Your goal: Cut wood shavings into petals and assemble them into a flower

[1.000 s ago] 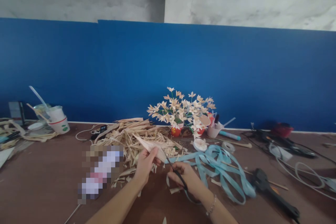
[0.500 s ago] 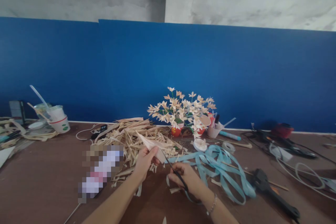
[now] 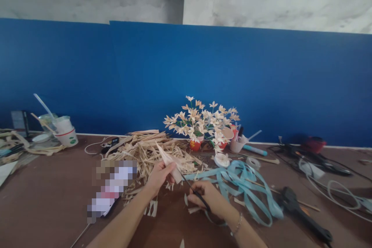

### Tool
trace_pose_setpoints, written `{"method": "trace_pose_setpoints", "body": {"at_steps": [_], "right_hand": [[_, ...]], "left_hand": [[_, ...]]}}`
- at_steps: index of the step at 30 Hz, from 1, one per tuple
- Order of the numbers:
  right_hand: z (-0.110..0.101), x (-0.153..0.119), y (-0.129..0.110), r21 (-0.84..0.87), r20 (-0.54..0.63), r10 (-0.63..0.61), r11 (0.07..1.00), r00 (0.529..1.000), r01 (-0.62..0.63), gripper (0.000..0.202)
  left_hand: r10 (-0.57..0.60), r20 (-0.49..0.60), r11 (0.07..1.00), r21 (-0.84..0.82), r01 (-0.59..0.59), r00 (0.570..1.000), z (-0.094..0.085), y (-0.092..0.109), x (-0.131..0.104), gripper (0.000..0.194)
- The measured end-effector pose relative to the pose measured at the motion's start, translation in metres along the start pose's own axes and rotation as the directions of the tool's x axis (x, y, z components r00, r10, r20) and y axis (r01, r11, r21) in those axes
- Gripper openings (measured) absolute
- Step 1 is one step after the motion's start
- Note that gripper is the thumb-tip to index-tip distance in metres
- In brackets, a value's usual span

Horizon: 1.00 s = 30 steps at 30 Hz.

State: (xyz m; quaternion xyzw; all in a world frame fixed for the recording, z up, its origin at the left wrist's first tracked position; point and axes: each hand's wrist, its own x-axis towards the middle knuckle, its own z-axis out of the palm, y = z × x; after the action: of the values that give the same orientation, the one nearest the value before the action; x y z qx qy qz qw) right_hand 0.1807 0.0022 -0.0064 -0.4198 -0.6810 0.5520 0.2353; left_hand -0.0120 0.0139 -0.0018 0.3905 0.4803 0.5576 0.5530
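Observation:
My left hand [image 3: 160, 175] pinches a pale, pointed piece of husk [image 3: 169, 162], its tip slanting up and to the left. Dark-handled scissors [image 3: 200, 198] are gripped in my right hand [image 3: 205, 195], their blades reaching toward the lower right edge of the husk. Whether the blades touch it is too small to tell. Just beyond both hands lies a loose pile of dry husk strips [image 3: 148, 151]. Small cut scraps [image 3: 152, 208] rest on the brown table [image 3: 168, 224] beneath my left wrist.
Potted pale flowers [image 3: 203, 120] stand behind the pile. Right of my hands are a tangled blue ribbon [image 3: 250, 190], a black glue gun [image 3: 305, 217] and cables [image 3: 334, 193]. A phone [image 3: 113, 190], blurred, lies left; a cup [image 3: 67, 137] stands farther back.
My left hand and the husk have shifted slightly, the husk's tip now farther right and turned more upright. More scrap shows below my left wrist. My right hand still holds the scissors.

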Motion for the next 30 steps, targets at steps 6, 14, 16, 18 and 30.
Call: {"method": "trace_pose_setpoints", "body": {"at_steps": [6, 14, 16, 18, 30], "right_hand": [[-0.005, -0.003, -0.003, -0.049, 0.057, 0.0, 0.999, 0.998, 0.003, 0.022], [-0.01, -0.007, -0.007, -0.14, 0.105, 0.023, 0.99, 0.994, -0.008, 0.018], [-0.01, -0.007, -0.008, -0.136, 0.117, 0.033, 0.991, 0.993, -0.017, 0.017], [-0.01, -0.007, -0.009, -0.137, 0.12, 0.044, 0.99, 0.992, -0.027, 0.015], [-0.012, -0.005, -0.004, -0.175, 0.152, 0.148, 0.977, 0.977, -0.121, 0.013]], "left_hand": [[-0.032, 0.076, 0.998, 0.063, 0.027, 0.997, -0.007, -0.002, 0.003, 0.031], [-0.064, 0.146, 0.989, 0.139, 0.043, 0.987, -0.013, -0.005, 0.006, 0.029], [-0.074, 0.158, 0.986, 0.158, 0.049, 0.985, -0.014, -0.005, 0.006, 0.03], [-0.084, 0.17, 0.982, 0.179, 0.053, 0.982, -0.015, -0.006, 0.007, 0.03], [-0.097, 0.203, 0.968, 0.246, 0.045, 0.974, -0.019, -0.009, 0.012, 0.031]]}}
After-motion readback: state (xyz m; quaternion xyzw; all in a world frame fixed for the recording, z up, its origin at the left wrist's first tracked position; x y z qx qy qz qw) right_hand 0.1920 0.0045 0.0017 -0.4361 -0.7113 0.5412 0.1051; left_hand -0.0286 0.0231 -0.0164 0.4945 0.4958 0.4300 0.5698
